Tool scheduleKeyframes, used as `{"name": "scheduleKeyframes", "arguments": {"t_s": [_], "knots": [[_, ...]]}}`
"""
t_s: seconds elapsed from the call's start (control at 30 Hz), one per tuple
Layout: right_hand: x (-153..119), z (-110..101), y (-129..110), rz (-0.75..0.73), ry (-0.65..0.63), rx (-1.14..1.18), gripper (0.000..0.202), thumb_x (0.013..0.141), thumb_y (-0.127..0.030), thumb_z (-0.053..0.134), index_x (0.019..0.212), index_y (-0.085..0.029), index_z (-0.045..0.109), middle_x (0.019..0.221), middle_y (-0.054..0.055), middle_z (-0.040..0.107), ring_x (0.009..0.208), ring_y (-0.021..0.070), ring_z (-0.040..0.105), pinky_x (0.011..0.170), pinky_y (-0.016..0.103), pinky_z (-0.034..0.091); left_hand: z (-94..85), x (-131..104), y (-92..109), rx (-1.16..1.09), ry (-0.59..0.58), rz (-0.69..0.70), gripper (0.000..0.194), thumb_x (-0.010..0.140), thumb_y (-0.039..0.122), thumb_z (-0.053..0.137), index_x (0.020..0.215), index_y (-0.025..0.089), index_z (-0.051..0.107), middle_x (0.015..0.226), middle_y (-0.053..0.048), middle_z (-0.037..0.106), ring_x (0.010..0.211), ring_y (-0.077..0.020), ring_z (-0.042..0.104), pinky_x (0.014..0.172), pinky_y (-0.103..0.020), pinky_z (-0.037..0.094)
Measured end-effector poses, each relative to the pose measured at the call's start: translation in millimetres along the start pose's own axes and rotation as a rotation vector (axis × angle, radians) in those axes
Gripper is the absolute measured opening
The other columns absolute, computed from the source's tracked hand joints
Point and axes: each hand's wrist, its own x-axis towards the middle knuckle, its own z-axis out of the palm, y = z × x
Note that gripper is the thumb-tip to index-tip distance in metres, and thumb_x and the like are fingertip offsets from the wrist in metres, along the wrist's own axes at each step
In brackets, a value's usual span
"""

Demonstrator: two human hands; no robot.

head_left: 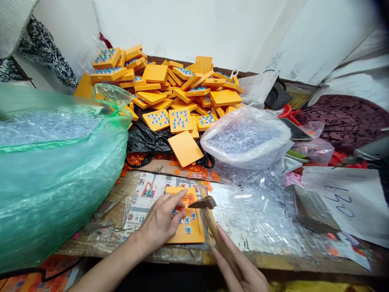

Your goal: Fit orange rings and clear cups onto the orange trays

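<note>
On the bench lies an orange panel (194, 235) with small blue-and-clear pieces set in it and orange rings near its top. My left hand (164, 217) rests over its left side, index finger stretched toward the top edge, thumb and other fingers bent close together near an orange ring; whether they pinch it is hard to tell. My right hand (240, 267) is wrapped round the wooden handle of a hammer (209, 202), whose head hovers over the panel's upper right. Under the panel is a printed sheet (139, 202).
A heap of orange panels (154, 74) stands against the wall. A green bag (60, 174) of clear parts bulges at left; a white bag (246, 140) of clear parts sits behind. Loose clear parts (261, 211) spread at right, beside a bag marked 130 (349, 198).
</note>
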Motion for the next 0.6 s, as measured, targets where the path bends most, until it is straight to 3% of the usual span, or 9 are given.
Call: {"name": "scheduleKeyframes", "arguments": {"t_s": [0.07,0.13,0.23,0.3,0.47,0.6], "knots": [[3.9,4.8,0.2,0.094,0.129,0.062,0.042,0.078,-0.039,0.07,0.118,-0.027,0.07,0.122,0.004,0.068,0.105,0.0261,0.068,0.085,0.028,0.057,-4.7,17.1,-4.8,0.069,0.04,0.005,0.036,0.084,0.015,0.059,0.12,0.015,0.062,0.102,-0.009,0.072,0.095,-0.0208,0.065,0.087,-0.035,0.055],[7.3,11.4,-3.3,0.203,0.214,0.1,0.049,0.074,-0.044,0.073,0.12,-0.026,0.069,0.117,0.005,0.071,0.079,0.0225,0.073,0.061,0.026,0.06,-8.6,42.4,-13.2,0.187,0.059,-0.008,0.02,0.087,0.013,0.056,0.101,0.014,0.07,0.106,-0.01,0.071,0.101,-0.022,0.064,0.091,-0.036,0.052],[9.6,18.1,-10.6,0.317,0.25,0.154,0.061,0.073,-0.051,0.072,0.128,-0.026,0.063,0.099,0.004,0.074,0.039,0.0096,0.052,0.037,0.023,0.047,-9.4,80.3,-29.3,0.257,-0.009,-0.041,0.014,0.085,0.008,0.057,0.087,0.013,0.07,0.098,-0.01,0.072,0.098,-0.0222,0.064,0.092,-0.039,0.051],[9.4,18.9,-14.1,0.352,0.251,0.18,0.067,0.071,-0.053,0.072,0.13,-0.025,0.061,0.082,0.001,0.073,0.035,0.0076,0.042,0.035,0.023,0.044,-6.8,96.0,-39.4,0.273,-0.067,-0.062,0.01,0.088,0.015,0.058,0.089,0.013,0.068,0.095,-0.007,0.07,0.094,-0.0198,0.064,0.088,-0.039,0.053],[11.6,14.7,-18.3,0.398,0.219,0.25,0.077,0.071,-0.054,0.072,0.138,-0.022,0.051,0.057,-0.004,0.06,0.038,0.0093,0.042,0.037,0.021,0.04,-1.0,104.1,-51.5,0.293,-0.155,-0.106,0.023,0.093,0.033,0.054,0.109,0.018,0.061,0.113,-0.008,0.063,0.095,-0.018,0.062,0.083,-0.038,0.054],[13.2,13.2,-17.9,0.415,0.203,0.276,0.079,0.071,-0.054,0.072,0.14,-0.021,0.049,0.057,-0.004,0.061,0.037,0.0088,0.041,0.035,0.021,0.039,-6.5,93.8,-38.2,0.254,-0.113,-0.122,0.014,0.091,0.016,0.054,0.1,0.016,0.065,0.104,-0.009,0.067,0.096,-0.0191,0.063,0.088,-0.037,0.052]]}}
